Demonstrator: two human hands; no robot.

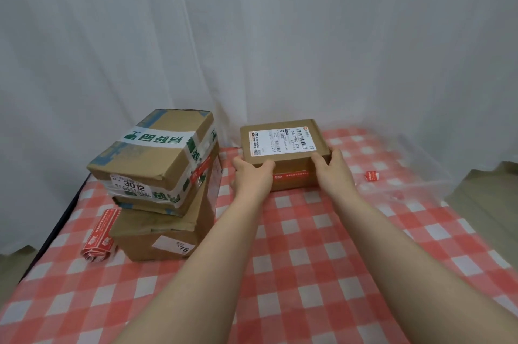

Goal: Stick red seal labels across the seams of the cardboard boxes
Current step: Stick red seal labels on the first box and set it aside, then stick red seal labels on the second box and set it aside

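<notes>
A small flat cardboard box (283,160) with a white shipping label on top sits at the far middle of the table. A red seal label (291,174) runs along its front face. My left hand (251,172) grips the box's near left corner, thumb on top. My right hand (330,167) grips its near right corner the same way. To the left, a taped box marked 3012 (157,158) lies tilted on a larger cardboard box (165,234). A roll of red seal labels (99,234) lies left of that stack.
The table wears a red-and-white checked cloth (308,259). A loose red label piece (372,175) lies to the right of the small box, near clear plastic film (406,186). White curtains (252,35) hang close behind the table.
</notes>
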